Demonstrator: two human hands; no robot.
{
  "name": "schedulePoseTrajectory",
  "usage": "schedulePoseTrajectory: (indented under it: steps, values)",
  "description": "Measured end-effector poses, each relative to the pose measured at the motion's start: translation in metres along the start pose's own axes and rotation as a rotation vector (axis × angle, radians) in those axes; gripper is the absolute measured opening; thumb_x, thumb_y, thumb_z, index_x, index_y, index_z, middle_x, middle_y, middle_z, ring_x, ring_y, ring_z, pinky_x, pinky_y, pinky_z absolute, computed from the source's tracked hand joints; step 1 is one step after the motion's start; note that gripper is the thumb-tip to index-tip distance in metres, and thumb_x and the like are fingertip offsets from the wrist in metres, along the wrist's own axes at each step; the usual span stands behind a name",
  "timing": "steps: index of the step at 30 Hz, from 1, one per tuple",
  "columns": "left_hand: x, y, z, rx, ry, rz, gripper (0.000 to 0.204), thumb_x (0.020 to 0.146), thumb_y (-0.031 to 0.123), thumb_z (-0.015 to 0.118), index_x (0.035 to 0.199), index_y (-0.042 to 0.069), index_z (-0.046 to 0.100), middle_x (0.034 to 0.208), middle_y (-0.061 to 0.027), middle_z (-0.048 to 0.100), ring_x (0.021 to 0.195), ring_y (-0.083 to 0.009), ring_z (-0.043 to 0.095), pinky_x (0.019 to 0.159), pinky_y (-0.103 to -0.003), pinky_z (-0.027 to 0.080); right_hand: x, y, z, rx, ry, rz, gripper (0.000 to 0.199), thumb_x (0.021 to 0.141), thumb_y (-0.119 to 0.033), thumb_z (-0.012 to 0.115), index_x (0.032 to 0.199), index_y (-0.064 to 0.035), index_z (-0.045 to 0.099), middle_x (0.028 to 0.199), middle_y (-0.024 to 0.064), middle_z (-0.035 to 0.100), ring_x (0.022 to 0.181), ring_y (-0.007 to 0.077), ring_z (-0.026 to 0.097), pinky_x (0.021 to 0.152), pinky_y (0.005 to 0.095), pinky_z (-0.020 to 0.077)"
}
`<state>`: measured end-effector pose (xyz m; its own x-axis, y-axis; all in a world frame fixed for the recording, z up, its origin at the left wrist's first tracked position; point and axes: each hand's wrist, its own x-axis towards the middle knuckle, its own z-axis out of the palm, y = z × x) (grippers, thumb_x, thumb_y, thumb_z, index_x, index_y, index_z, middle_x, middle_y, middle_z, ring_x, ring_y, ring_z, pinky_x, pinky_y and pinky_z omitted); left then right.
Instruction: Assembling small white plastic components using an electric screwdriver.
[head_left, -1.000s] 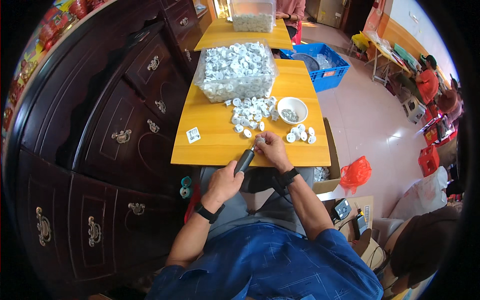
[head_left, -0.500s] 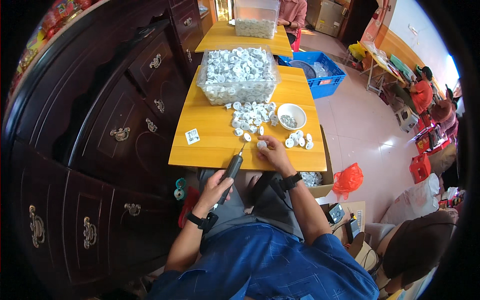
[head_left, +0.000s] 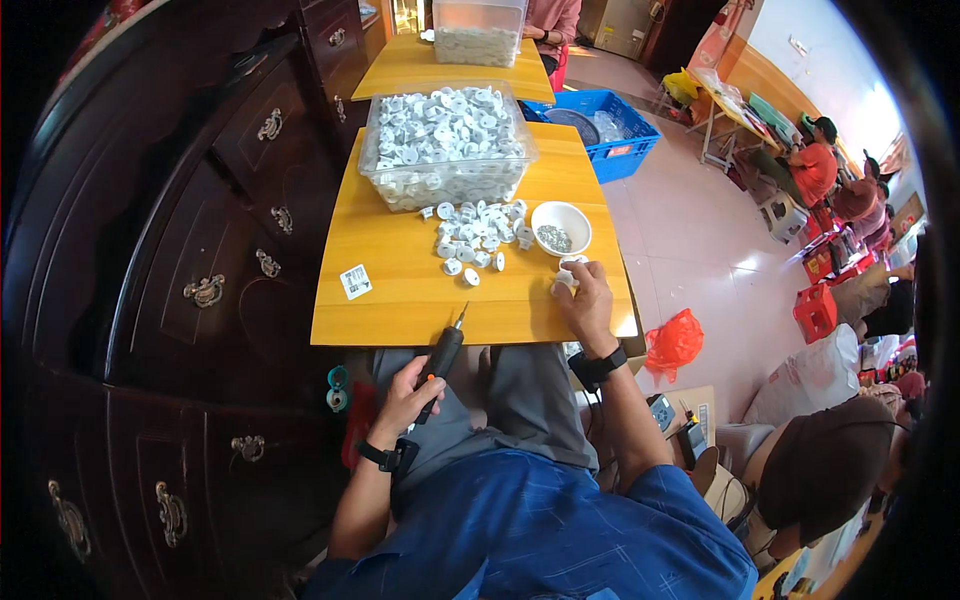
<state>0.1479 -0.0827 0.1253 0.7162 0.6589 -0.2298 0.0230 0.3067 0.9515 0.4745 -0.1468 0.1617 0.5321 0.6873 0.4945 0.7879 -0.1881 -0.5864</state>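
My left hand (head_left: 405, 392) grips a black electric screwdriver (head_left: 443, 355) over my lap, its tip pointing up at the front edge of the yellow table (head_left: 400, 290). My right hand (head_left: 585, 298) rests on the table's right front part, its fingers closed on a small white plastic part (head_left: 566, 277). A loose pile of white parts (head_left: 478, 233) lies beyond it, beside a white bowl (head_left: 561, 227) holding small screws. A clear bin (head_left: 444, 145) heaped with white parts stands further back.
A dark wooden cabinet (head_left: 200, 250) with metal handles runs along the left. A small printed tag (head_left: 355, 281) lies on the table. Behind are a second yellow table (head_left: 450, 65) with another bin, a blue crate (head_left: 600, 125), and an orange bag (head_left: 675, 340) on the floor. People sit at right.
My left hand has pulled the screwdriver back off the table toward my lap. My right hand has slid right along the table, away from the pile of parts.
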Motion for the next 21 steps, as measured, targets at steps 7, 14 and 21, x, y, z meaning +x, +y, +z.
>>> schedulePoseTrajectory:
  steps: [7,14,21]
  values:
    - [-0.008,-0.004,-0.007,-0.043,-0.006,0.009,0.043,0.092,0.017,0.065,0.129,0.001,0.051,0.080,-0.0019,0.058,0.064,-0.0069,0.057,0.054,-0.022,0.049,0.009,0.001,0.016,-0.176,-0.188,-0.393,0.021,0.079,-0.009,0.066,0.100,-0.0072,0.066,0.113,0.0127,0.062,0.109,0.0333,0.056,0.092,0.0453,0.0452]
    - [-0.002,-0.004,-0.001,-0.039,0.013,0.007,0.041,0.093,0.015,0.061,0.130,0.000,0.049,0.078,-0.0030,0.059,0.060,-0.0090,0.057,0.056,-0.023,0.048,0.021,0.028,-0.002,-0.302,-0.177,-0.466,0.022,0.083,-0.013,0.064,0.104,-0.0063,0.067,0.118,0.0140,0.061,0.117,0.0362,0.052,0.098,0.0485,0.0410]
    - [-0.006,-0.005,-0.002,-0.023,0.032,-0.012,0.041,0.092,0.017,0.064,0.126,0.001,0.051,0.076,-0.0024,0.058,0.057,-0.0072,0.055,0.053,-0.021,0.047,0.030,0.055,-0.002,-0.264,-0.164,-0.483,0.018,0.086,-0.013,0.062,0.102,-0.0068,0.065,0.115,0.0141,0.060,0.116,0.0358,0.052,0.100,0.0490,0.0405]
